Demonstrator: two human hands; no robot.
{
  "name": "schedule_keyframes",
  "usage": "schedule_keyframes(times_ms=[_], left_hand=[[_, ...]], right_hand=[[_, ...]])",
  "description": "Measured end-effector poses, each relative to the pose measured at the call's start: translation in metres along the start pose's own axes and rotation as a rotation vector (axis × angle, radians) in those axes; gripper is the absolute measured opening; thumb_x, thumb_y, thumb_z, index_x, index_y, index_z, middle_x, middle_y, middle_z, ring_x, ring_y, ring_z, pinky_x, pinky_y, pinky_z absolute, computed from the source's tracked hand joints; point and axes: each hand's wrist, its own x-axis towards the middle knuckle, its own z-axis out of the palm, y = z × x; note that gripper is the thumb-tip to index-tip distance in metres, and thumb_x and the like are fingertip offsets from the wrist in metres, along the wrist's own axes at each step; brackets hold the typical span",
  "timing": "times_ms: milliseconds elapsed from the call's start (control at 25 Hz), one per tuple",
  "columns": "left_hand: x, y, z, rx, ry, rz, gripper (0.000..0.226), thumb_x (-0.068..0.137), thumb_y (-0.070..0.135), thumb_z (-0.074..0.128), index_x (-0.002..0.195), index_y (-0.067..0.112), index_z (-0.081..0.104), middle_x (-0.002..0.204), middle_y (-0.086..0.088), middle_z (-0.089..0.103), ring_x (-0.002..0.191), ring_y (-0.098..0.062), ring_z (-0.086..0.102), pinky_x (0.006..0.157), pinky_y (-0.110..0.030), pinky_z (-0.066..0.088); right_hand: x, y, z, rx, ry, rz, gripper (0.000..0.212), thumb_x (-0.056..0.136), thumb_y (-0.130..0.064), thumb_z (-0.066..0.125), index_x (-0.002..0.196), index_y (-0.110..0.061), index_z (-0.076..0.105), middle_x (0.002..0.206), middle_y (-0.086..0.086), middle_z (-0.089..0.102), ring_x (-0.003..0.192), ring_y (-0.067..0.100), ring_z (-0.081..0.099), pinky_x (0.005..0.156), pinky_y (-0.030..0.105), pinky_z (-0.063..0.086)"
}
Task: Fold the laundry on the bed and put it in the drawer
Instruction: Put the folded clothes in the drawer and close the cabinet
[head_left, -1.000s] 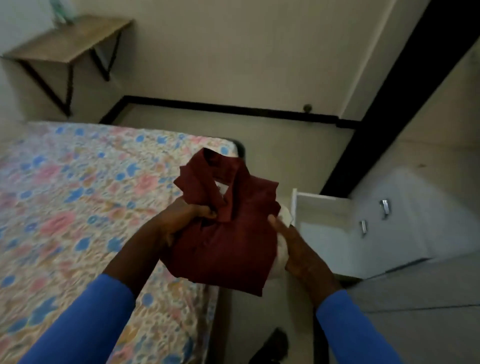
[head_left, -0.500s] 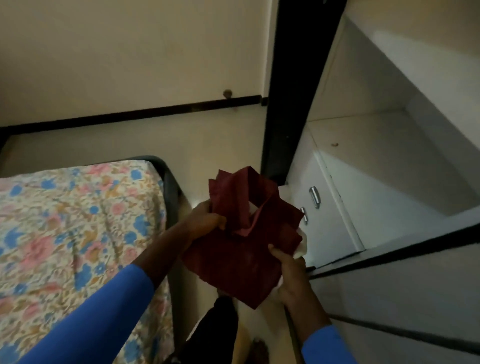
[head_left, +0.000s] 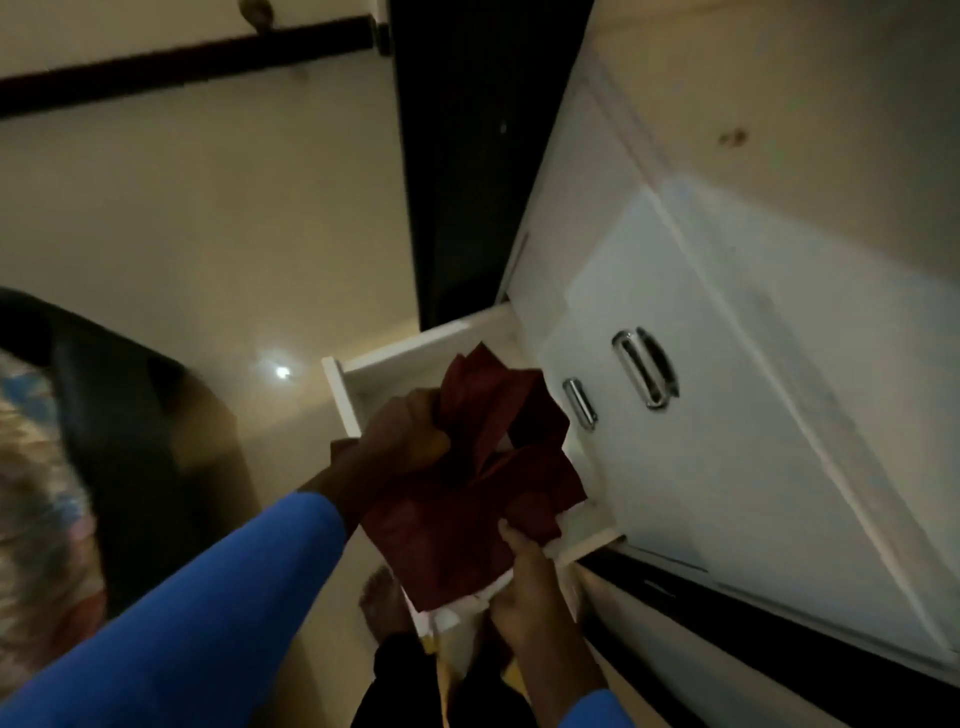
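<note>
A folded dark red garment (head_left: 467, 499) hangs over the open white drawer (head_left: 348, 387), held between both hands. My left hand (head_left: 400, 441) grips its upper left part with curled fingers. My right hand (head_left: 524, 587) holds the lower right edge from beneath, thumb on top, together with some white cloth (head_left: 467, 610) under the red one. The drawer's inside is mostly hidden behind the garment. The bed with its floral sheet (head_left: 31, 493) shows only at the far left edge.
White drawer fronts with chrome handles (head_left: 644, 369) rise to the right of the open drawer. A black vertical frame (head_left: 452, 156) stands behind it. The bed's dark end frame (head_left: 119, 415) is at the left; a bare foot (head_left: 382, 603) stands on the beige floor below.
The view has swung from the bed toward the drawers. Both hands carried the red garment right and forward, and it now hangs over the open drawer.
</note>
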Motion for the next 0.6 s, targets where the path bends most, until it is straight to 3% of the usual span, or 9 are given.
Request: schedule_keyframes(times_ms=[160,240,360,440,520,600], left_hand=[[0.140,-0.024,0.048,0.247,-0.037,0.128,0.033,0.084,0.017,0.070,0.117,0.013,0.072,0.111,-0.018,0.072,0.105,-0.041,0.067,0.078,-0.034,0.046],[0.189,-0.037,0.074,0.284,-0.039,0.154,0.042,0.083,0.023,0.072,0.124,0.017,0.069,0.119,-0.017,0.071,0.110,-0.041,0.066,0.086,-0.040,0.050],[0.226,-0.065,0.122,0.392,-0.078,0.070,0.075,0.085,0.042,0.075,0.149,0.022,0.040,0.140,-0.015,0.057,0.127,-0.042,0.055,0.103,-0.054,0.043],[0.228,-0.083,0.144,0.368,-0.140,0.056,0.094,0.086,0.046,0.074,0.160,0.022,0.023,0.154,-0.015,0.044,0.137,-0.043,0.047,0.110,-0.056,0.042],[0.213,-0.099,0.143,0.311,-0.074,0.119,0.094,0.084,0.051,0.067,0.161,0.024,0.022,0.162,-0.015,0.035,0.146,-0.042,0.037,0.114,-0.057,0.041],[0.178,-0.111,0.124,0.296,0.137,0.222,0.081,0.084,0.051,0.060,0.155,0.023,0.032,0.164,-0.016,0.030,0.150,-0.043,0.030,0.115,-0.061,0.039]], right_hand=[[0.132,0.001,0.009,0.050,0.047,-0.070,0.042,0.093,-0.017,0.072,0.134,-0.018,0.061,0.120,0.014,0.073,0.107,0.033,0.069,0.093,0.047,0.056],[0.181,0.003,0.004,0.008,0.080,-0.066,0.044,0.094,-0.022,0.073,0.135,-0.018,0.058,0.121,0.013,0.071,0.107,0.033,0.069,0.092,0.046,0.056],[0.238,0.012,-0.012,-0.150,0.134,0.019,0.044,0.100,-0.033,0.064,0.138,-0.013,0.055,0.131,0.015,0.065,0.117,0.035,0.063,0.099,0.048,0.052],[0.256,0.014,-0.017,-0.326,0.189,0.014,0.049,0.098,-0.036,0.065,0.139,-0.010,0.054,0.127,0.014,0.065,0.116,0.036,0.063,0.096,0.044,0.052],[0.249,0.016,-0.005,-0.591,0.304,-0.116,0.066,0.089,-0.041,0.070,0.142,-0.008,0.049,0.126,0.011,0.061,0.111,0.033,0.061,0.094,0.042,0.049],[0.221,0.026,0.011,-1.067,0.405,-0.449,0.074,0.086,-0.042,0.070,0.147,-0.014,0.042,0.140,0.012,0.052,0.121,0.031,0.055,0.101,0.047,0.048]])
